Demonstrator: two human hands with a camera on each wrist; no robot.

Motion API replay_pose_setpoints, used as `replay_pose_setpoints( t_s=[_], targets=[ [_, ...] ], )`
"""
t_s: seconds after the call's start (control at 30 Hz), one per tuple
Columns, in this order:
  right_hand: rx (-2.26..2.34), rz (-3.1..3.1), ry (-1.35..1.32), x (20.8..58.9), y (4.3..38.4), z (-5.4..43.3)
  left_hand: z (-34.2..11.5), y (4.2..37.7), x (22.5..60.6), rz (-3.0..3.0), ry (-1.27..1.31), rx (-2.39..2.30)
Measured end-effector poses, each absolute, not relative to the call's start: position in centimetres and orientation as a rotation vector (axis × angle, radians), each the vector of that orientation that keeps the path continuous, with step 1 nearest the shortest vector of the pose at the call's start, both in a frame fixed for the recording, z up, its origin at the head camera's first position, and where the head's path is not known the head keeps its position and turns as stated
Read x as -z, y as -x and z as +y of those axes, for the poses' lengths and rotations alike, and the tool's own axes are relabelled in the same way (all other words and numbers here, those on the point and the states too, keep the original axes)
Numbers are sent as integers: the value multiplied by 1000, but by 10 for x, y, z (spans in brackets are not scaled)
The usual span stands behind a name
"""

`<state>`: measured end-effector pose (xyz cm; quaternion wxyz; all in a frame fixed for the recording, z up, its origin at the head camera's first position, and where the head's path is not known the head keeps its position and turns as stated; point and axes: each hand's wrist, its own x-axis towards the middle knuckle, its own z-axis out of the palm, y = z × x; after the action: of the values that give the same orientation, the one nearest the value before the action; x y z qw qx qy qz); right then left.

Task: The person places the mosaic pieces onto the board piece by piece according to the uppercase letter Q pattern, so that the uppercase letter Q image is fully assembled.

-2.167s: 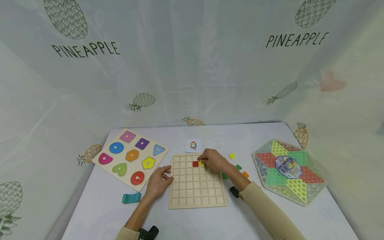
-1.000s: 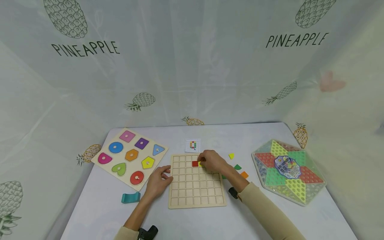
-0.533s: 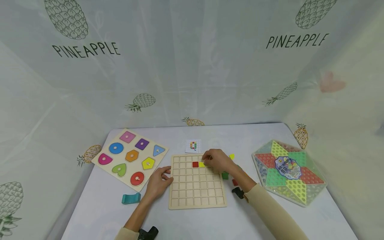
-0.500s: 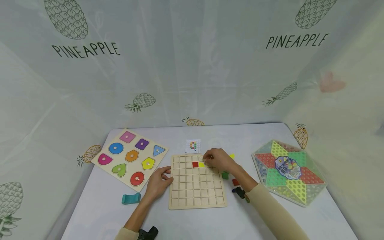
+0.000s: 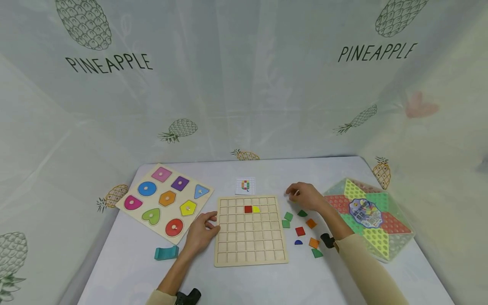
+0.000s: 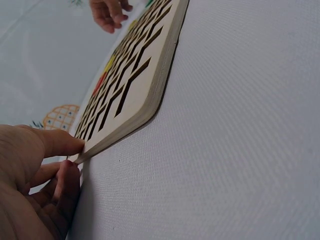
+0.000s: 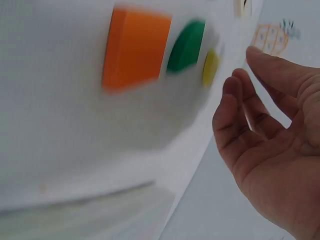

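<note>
At the left edge of the wooden grid board (image 5: 251, 237), my left hand (image 5: 202, 232) grips the rim, its thumb at the edge and its fingers bent beside it in the left wrist view. A red square tile (image 5: 248, 209) and a yellow tile (image 5: 256, 209) sit side by side in cells of an upper row. Off the board's upper right, my right hand (image 5: 305, 195) hovers with loosely bent fingers and nothing between them. Close by its fingertips lies a yellow piece (image 7: 211, 67), mostly hidden in the head view, beside a green piece (image 7: 186, 46) and an orange tile (image 7: 137, 47).
More loose tiles lie right of the board: green squares (image 5: 288, 216), a red square (image 5: 300, 231), a blue half-round (image 5: 298, 242). A pattern card (image 5: 245, 185) lies behind it. Around stand a shape puzzle (image 5: 171, 218), a teal block (image 5: 166, 253) and a star-patterned hexagonal box (image 5: 371, 250).
My right hand has let go of the yellow tile beside the red one and moved right, off the board. The left hand has stayed at the board's edge.
</note>
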<state>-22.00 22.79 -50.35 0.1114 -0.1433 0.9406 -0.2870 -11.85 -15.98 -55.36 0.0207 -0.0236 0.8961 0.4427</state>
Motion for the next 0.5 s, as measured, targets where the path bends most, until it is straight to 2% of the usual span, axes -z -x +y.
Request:
replay_pose_setpoints(
  t_s=[0.5],
  targets=[
    [721,2753,366,519,221,238,-160,118,554,2779,65,-1373]
  ],
)
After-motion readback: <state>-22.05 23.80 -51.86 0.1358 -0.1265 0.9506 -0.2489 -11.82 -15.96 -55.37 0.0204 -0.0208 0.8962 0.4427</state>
